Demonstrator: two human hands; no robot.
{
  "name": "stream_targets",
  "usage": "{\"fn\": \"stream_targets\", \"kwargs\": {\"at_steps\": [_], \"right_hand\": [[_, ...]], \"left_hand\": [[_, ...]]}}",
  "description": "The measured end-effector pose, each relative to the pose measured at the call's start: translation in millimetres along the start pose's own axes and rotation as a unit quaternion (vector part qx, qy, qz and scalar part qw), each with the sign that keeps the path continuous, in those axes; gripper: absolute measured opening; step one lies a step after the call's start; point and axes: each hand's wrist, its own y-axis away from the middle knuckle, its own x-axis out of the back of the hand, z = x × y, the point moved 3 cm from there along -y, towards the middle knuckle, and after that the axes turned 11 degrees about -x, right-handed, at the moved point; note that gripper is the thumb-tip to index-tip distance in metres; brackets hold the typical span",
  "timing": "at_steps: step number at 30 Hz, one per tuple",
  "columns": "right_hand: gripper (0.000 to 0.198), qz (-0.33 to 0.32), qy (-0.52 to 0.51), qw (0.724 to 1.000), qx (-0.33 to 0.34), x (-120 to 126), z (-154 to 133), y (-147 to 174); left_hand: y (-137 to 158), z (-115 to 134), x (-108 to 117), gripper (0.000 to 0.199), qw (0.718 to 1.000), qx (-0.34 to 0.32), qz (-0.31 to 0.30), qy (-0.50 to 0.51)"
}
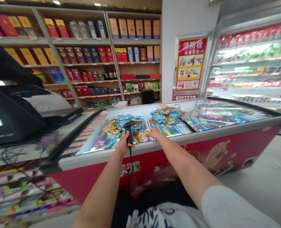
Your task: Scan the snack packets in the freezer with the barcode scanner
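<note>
My left hand [123,144] is wrapped round the handle of a black and yellow barcode scanner [129,129], its head uppermost and its cable hanging down the freezer front. Just to the right, my right hand [155,133] pinches a shiny gold packet [144,135] above the freezer's near edge. Piles of blue packets [128,118] and gold-brown packets [110,128] lie on the glass-topped chest freezer [150,146], behind and beside both hands. A second heap of packets [166,114] sits farther right.
At the left stands a counter with a dark checkout machine [14,110] and tangled cables [14,156]. Boxed goods fill wall shelves [90,65] behind the freezer. An open refrigerated display [252,69] is at the right, past a red fire-hydrant sign [191,63].
</note>
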Motion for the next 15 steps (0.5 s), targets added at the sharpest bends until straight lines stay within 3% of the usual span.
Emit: {"fn": "stream_targets", "kwargs": {"at_steps": [4,8,11,15], "right_hand": [[0.017,0.033,-0.179,0.983,-0.016,19.8,17.5,0.8],[0.019,0.059,-0.365,0.928,-0.044,24.5,25.8,1.3],[0.016,0.054,-0.385,0.920,-0.038,18.0,22.4,0.1],[0.019,0.086,-0.266,0.960,-0.034,13.7,18.3,1.9]], "left_hand": [[-0.1,1.3,1.0,0.026,1.000,0.023,0.003,-0.001],[-2.3,-0.1,3.5,0.033,0.998,0.059,-0.003,0.009],[-3.5,-0.5,6.2,0.036,0.998,0.064,-0.012,-0.005],[-3.5,-2.5,5.3,0.033,0.997,0.045,-0.037,-0.060]]}}
